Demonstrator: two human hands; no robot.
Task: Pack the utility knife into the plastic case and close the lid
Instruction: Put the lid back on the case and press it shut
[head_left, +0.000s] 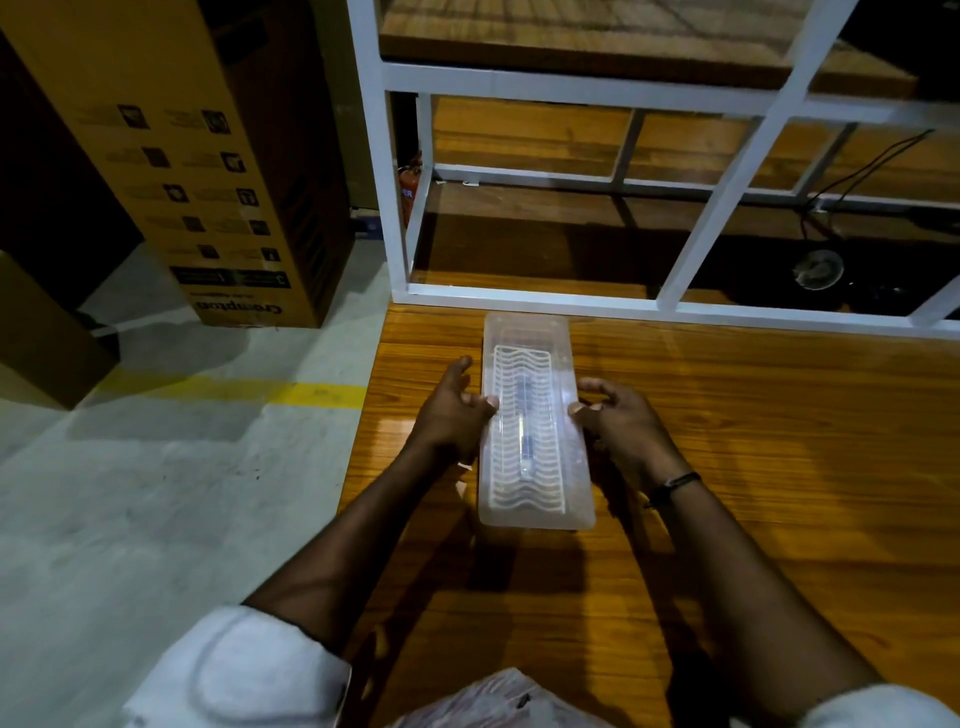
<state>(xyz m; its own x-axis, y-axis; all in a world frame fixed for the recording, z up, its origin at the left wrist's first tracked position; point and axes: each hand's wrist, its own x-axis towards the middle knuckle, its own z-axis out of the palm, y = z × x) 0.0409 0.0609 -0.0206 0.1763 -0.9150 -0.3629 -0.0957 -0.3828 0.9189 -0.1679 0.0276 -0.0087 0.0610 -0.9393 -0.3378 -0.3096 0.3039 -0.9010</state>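
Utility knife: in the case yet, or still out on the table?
In. The utility knife shows through the clear plastic case, lying lengthwise on its white ribbed tray.

Through the cloudy lid of the plastic case (535, 426) we see the utility knife (524, 431) only as a dim dark bar; its blade and markings cannot be read. We cannot tell whether the lid is fully latched. The left hand (457, 415) hides part of the case's left wall, and the right hand (618, 421) part of its right wall. The cardboard box (208, 156) at far left is cut off by the top edge, its small print illegible.
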